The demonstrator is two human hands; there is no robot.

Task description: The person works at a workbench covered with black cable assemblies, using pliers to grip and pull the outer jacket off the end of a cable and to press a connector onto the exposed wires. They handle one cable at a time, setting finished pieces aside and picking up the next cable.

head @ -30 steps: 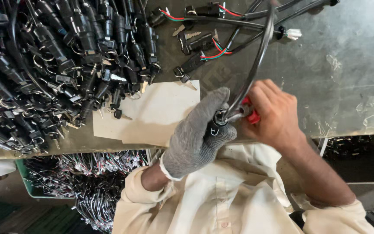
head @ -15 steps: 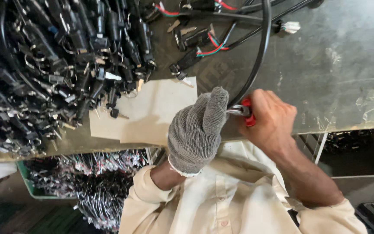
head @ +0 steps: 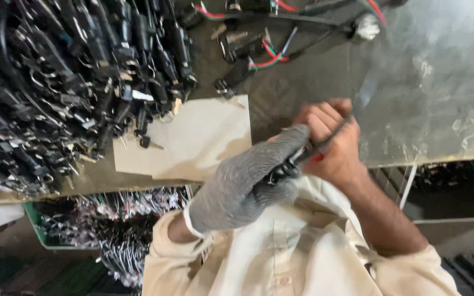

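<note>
My left hand [head: 242,183], in a grey knitted glove, is closed around the end of a thick black cable [head: 287,166] just over the table's front edge. My bare right hand [head: 330,143] presses against the glove and grips a small red-handled tool [head: 317,158], of which only a bit of red shows. The cable runs from between both hands up and to the right, where it blurs out over the grey tabletop [head: 440,93]. The tool's tip is hidden between the hands.
A big heap of black wire harnesses [head: 56,82] fills the left of the table. A beige paper sheet [head: 193,140] lies beside my hands. Loose connectors with red and green wires [head: 248,52] lie at the back. A green crate [head: 42,241] holding more harnesses stands below the table.
The two hands have closed tighter together and the right fist has turned over the tool. The black cable's tall loop has swung down and is blurred.
</note>
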